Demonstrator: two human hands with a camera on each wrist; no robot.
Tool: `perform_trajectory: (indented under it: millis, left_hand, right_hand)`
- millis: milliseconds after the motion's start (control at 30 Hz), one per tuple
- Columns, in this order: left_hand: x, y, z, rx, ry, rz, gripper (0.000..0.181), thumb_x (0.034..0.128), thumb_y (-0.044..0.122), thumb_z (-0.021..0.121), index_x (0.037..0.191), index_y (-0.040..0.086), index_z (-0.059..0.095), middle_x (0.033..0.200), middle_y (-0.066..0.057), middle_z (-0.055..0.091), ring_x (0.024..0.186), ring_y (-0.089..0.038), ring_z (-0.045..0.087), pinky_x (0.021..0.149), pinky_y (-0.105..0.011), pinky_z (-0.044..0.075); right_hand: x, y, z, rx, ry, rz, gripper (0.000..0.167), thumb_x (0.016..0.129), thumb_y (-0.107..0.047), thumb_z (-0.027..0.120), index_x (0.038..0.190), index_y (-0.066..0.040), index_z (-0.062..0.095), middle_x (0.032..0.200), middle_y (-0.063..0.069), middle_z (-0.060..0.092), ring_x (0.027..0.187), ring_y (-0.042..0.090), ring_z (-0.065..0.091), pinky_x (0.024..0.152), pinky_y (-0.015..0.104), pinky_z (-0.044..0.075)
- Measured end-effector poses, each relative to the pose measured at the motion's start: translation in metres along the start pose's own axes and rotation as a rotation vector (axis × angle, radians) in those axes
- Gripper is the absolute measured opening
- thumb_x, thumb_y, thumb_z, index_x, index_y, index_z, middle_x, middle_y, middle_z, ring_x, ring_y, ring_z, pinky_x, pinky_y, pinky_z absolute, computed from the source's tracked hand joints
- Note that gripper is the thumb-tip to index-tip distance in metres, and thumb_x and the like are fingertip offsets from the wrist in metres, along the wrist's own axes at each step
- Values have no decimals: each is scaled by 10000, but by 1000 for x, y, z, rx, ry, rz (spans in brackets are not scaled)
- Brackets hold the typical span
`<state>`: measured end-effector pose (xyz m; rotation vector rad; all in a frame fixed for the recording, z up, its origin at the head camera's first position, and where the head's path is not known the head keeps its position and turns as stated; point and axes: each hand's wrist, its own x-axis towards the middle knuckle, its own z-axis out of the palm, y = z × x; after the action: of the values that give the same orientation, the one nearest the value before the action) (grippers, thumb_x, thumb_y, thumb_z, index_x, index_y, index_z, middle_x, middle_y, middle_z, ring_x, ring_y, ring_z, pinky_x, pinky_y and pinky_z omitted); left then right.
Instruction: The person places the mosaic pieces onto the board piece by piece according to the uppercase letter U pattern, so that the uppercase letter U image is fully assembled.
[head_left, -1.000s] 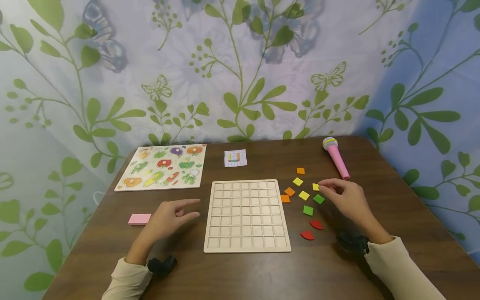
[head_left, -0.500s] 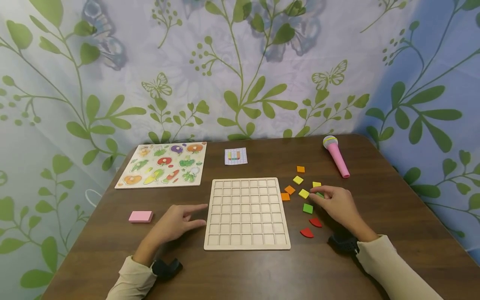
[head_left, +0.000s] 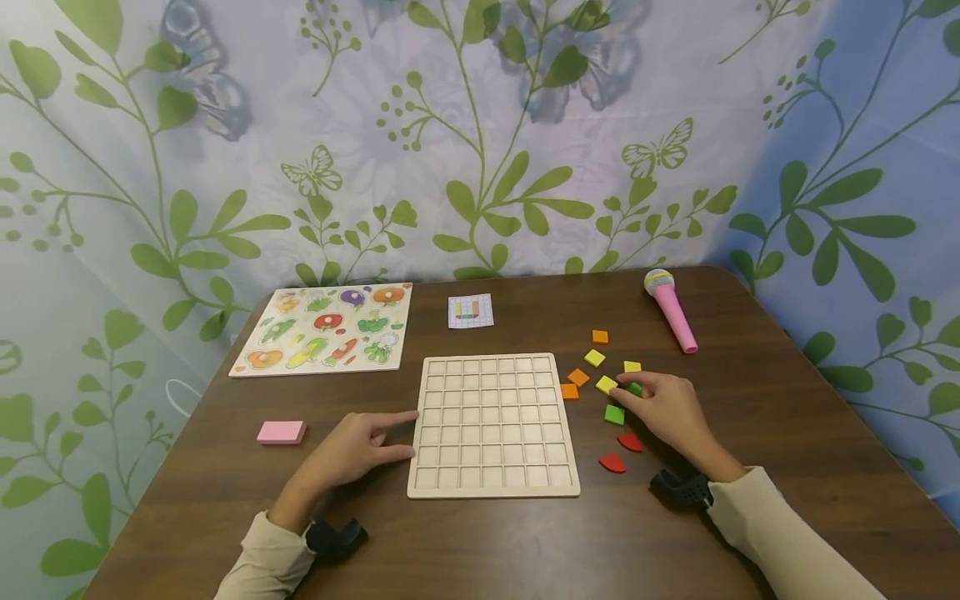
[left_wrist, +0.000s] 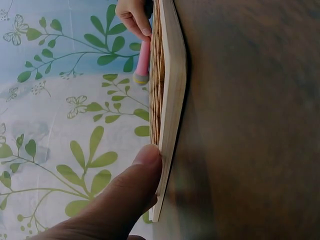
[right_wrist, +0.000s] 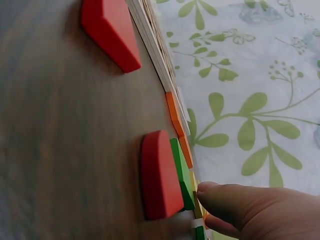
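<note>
The pale wooden grid board point(head_left: 491, 423) lies flat on the table. My left hand point(head_left: 356, 450) is at its left edge, index finger and thumb stretched out and apart; in the left wrist view the thumb point(left_wrist: 135, 185) touches the board's side point(left_wrist: 172, 95). My right hand point(head_left: 667, 412) is over the loose tiles. Its thumb and index fingertips are at the right side of a yellow tile point(head_left: 607, 386), with a small gap between them. A green tile point(head_left: 634, 389) is partly hidden by this hand. Another green tile point(head_left: 614, 415) and two red quarter-round pieces point(head_left: 612, 462) lie nearer me.
More yellow tiles point(head_left: 595, 358) and orange tiles point(head_left: 578, 378) lie right of the board. Farther back are a pink toy microphone point(head_left: 675, 312), a small pattern card point(head_left: 471, 311) and a vegetable puzzle board point(head_left: 322, 331). A pink block point(head_left: 281, 432) sits at left.
My right hand has moved left and nearer me, from the far yellow tile to the one closer to the board. My left hand has moved right, up to the board's edge.
</note>
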<state>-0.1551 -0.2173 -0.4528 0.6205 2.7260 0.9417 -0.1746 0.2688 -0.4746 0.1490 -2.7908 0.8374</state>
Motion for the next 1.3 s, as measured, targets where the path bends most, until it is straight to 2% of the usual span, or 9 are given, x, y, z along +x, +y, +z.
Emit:
perform_trajectory:
  millis: [433, 700, 1000, 1300]
  left_hand:
    - [-2, 3, -1, -6, -7, 23, 542, 903, 418, 781, 1398, 231, 663, 547, 128, 293, 500, -28, 254, 503, -223, 282]
    - [-1, 1, -1, -11, -22, -2, 538, 904, 426, 777, 1400, 255, 659, 555, 124, 305, 504, -32, 266, 510, -226, 284]
    - [-2, 1, 0, -17, -21, 16, 557, 894, 451, 776, 1399, 248, 661, 556, 121, 307, 509, -38, 262, 507, -239, 276]
    - [-1, 0, 0, -14, -20, 11, 558, 893, 450, 779, 1400, 250, 660, 553, 121, 293, 506, -33, 251, 507, -229, 274]
  right_hand:
    - [2, -3, 0, -53, -26, 28, 352, 889, -347, 811, 1124, -85, 794, 551, -10, 421, 502, 192, 402, 479, 296, 283]
    - [1, -5, -1, -59, -33, 24, 339, 884, -339, 815, 1105, -83, 796, 545, -16, 414, 496, 186, 396, 477, 292, 275]
    - [-1, -4, 0, -73, -37, 26, 385, 890, -384, 804, 1126, -80, 789, 546, -17, 406, 493, 180, 379, 471, 285, 263]
    - [-1, -7, -1, -87, -30, 22, 333, 900, -338, 796, 1109, -79, 783, 544, -14, 402, 487, 184, 379, 468, 286, 270]
